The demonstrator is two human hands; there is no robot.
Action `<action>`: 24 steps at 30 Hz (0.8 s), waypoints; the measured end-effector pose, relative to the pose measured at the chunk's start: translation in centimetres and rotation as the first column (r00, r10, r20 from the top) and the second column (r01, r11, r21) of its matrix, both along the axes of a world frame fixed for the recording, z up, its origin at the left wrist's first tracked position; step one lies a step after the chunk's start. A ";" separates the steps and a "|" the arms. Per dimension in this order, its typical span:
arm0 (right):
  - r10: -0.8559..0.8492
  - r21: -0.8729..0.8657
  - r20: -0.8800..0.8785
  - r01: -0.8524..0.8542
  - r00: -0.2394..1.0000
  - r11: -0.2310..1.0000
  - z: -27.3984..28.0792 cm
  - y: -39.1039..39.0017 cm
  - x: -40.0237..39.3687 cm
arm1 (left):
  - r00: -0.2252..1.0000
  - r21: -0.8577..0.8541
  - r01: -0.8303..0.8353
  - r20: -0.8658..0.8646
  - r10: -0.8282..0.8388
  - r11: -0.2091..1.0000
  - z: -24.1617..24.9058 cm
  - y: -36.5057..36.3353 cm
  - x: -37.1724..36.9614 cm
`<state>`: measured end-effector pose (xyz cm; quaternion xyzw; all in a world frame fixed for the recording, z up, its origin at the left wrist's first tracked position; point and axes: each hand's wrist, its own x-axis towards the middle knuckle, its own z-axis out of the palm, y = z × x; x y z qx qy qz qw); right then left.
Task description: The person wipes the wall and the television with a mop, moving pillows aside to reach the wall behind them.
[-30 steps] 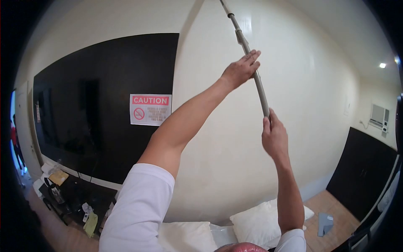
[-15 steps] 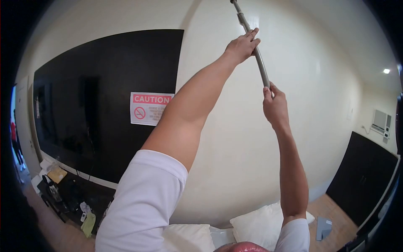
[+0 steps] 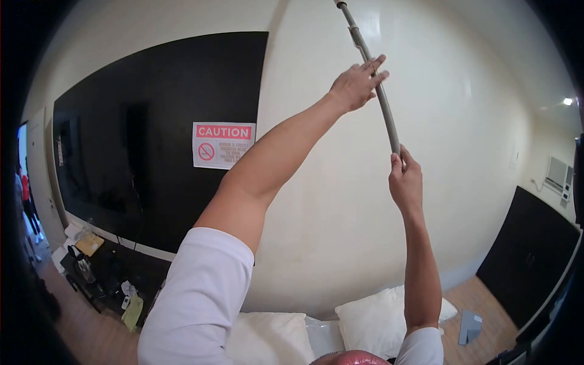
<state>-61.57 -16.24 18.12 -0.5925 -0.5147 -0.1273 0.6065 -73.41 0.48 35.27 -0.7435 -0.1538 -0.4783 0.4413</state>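
A slim grey telescopic pole [image 3: 387,115] slants up and leftward in front of the pale wall, and its top end runs out of the frame. My left hand [image 3: 355,87] is loosely round its middle stretch, below the joint between the sections, with some fingertips pointing out past the tube. Lower down, my right hand [image 3: 407,184] is closed on the bottom end, its thumb along the near side. Both arms are raised. Whatever the pole's upper end touches lies outside the view.
A large black wall panel [image 3: 164,79] bears a caution sign [image 3: 224,145] on the left. Below it stands a cluttered dark desk [image 3: 109,283]. White pillows [image 3: 267,334] lie at the bottom. A dark cabinet [image 3: 526,255] is at right, and people [image 3: 27,198] show through a doorway.
Both hands and the pole have come lower in the view and slightly right. My right hand now sits farther below my left hand, and more of the pole's upper joint shows.
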 end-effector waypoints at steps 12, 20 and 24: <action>0.213 -0.034 -0.087 -0.217 0.973 0.976 -6.1 -4.6 7.5 | 0.987 -0.135 -0.151 -0.071 0.142 0.979 1.1 -0.4 0.5; 0.270 -0.128 -0.158 -0.290 0.950 0.948 -11.4 -8.2 13.0 | 0.946 -0.146 -0.281 -0.205 0.249 0.948 -3.0 -3.0 2.9; 0.193 -0.162 -0.102 -0.208 0.976 0.965 -13.1 -12.9 15.7 | 0.970 -0.084 -0.237 -0.084 0.230 0.968 -3.7 -2.8 5.0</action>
